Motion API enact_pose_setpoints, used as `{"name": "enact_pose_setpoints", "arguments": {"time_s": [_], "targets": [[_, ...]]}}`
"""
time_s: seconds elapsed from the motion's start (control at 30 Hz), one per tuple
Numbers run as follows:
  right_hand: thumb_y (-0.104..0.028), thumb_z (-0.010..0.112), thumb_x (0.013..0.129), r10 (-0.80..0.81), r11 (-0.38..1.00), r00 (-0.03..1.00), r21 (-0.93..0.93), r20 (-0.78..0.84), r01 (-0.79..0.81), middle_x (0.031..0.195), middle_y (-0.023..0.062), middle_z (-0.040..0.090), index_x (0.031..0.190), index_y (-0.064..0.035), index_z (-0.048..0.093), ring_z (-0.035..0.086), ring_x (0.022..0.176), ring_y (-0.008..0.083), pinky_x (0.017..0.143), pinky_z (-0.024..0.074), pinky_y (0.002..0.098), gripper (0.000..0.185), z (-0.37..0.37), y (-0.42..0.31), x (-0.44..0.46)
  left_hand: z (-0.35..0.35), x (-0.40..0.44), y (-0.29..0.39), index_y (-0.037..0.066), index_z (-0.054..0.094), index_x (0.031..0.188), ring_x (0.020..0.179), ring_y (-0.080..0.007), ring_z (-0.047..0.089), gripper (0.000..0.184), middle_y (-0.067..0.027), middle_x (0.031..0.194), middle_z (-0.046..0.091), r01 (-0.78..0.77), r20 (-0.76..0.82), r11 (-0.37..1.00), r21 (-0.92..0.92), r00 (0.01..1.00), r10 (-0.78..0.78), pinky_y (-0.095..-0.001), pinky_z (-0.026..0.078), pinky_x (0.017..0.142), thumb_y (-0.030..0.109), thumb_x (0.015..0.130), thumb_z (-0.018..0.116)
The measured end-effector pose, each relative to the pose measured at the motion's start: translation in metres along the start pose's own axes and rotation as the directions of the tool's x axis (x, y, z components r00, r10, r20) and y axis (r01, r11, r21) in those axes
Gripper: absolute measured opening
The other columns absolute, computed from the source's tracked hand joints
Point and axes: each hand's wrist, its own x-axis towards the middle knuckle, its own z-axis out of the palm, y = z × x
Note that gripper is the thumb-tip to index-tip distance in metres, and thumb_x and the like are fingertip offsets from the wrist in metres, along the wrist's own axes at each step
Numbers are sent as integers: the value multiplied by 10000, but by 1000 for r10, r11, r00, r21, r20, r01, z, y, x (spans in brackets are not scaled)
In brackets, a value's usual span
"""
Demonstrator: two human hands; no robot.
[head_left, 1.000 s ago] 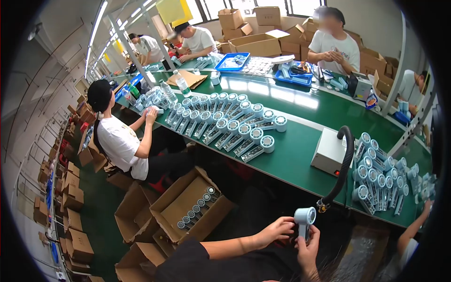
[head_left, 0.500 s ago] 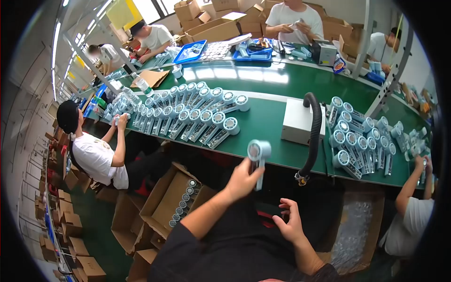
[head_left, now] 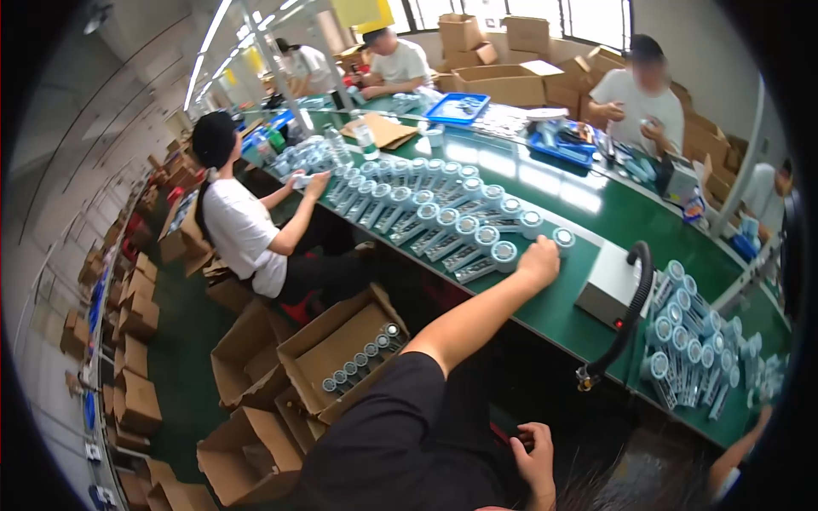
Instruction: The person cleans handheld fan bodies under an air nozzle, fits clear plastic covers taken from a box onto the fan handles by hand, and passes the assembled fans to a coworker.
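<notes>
My left hand (head_left: 538,264) reaches over the green bench, its fingers closed round the handle of a light-blue handheld fan (head_left: 563,238). The round head of this fan shows past my fingers, at the right end of the rows of similar fans (head_left: 447,216). Most of its handle is hidden by my hand. Low in the view, my right hand (head_left: 535,456) is empty near my lap, with its fingers loosely curled and the thumb apart.
A white box (head_left: 607,285) with a black hose (head_left: 641,298) stands right of the rows. Further right is a pile of fans (head_left: 694,341). An open carton (head_left: 341,349) holding several fans lies below the bench. Other people sit at left, across the bench and at right.
My left hand has carried the fan from in front of my body up and over the bench to the row's end. The right hand, which touched the fan a second ago, stays low and apart.
</notes>
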Motion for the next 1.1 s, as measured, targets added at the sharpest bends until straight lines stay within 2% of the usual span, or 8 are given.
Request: {"name": "enact_pose_setpoints", "arguments": {"time_s": [0.4,0.8,0.87,0.9,0.97,1.03,1.07,1.1], "targets": [[-21,690,843,77,996,995,-31,-66,-79,1061,97,593,1080,-22,657,565,794,181,699,481,272,239,-1,17,14,-66,-59,9,32,615,1111,907,-335,593,403,-170,1030,622,-209,-253,966,151,937,243,-438,504,838,296,832,736],[-4,691,834,87,995,996,-49,0,-87,1034,90,607,1063,-7,673,576,792,178,693,476,275,230,6,7,23,-6,-15,-4,30,457,1260,832,-408,676,523,-224,929,672,-69,-154,977,201,983,101,-500,561,754,178,831,716],[-186,660,956,-72,991,997,-115,7,73,949,106,628,1172,-37,655,570,660,161,579,462,261,263,8,36,22,5,-7,-11,48,438,1293,842,-436,671,515,-235,936,670,-60,-126,996,72,990,68,-490,556,722,115,844,681],[-186,660,956,-96,988,995,-117,25,99,949,106,628,1172,-37,655,570,660,161,579,462,261,263,7,43,22,0,-10,-13,48,438,1293,842,-436,671,515,-235,936,670,-46,-151,996,83,987,58,-490,556,722,115,844,681],[-45,649,898,-124,983,992,-139,-8,122,975,97,621,1079,-9,655,606,753,176,690,506,274,184,5,50,25,-15,-19,-11,77,422,1320,835,-396,678,514,-206,931,671,24,-61,934,-358,997,-49,-459,551,717,102,876,680],[-103,640,924,-85,994,994,58,-62,89,961,100,621,1073,-12,654,608,754,178,687,510,281,175,4,40,31,-44,-40,-11,104,389,1384,902,-292,681,562,-173,1056,666,242,246,559,-793,967,-70,-393,540,726,129,913,693],[-161,632,950,-18,966,993,254,-113,46,948,103,621,1067,-14,652,610,754,181,684,514,287,189,4,32,33,-61,-59,-6,104,389,1384,902,-292,681,562,-173,1056,666,238,239,564,-791,968,-75,-393,540,726,129,913,693],[-219,624,977,60,897,987,441,-148,11,934,106,621,1062,-17,651,612,755,183,681,518,294,221,4,24,36,-80,-84,2,110,368,1426,952,-246,664,604,-159,1133,646,300,327,298,-906,944,45,-353,529,745,137,922,699]]}}
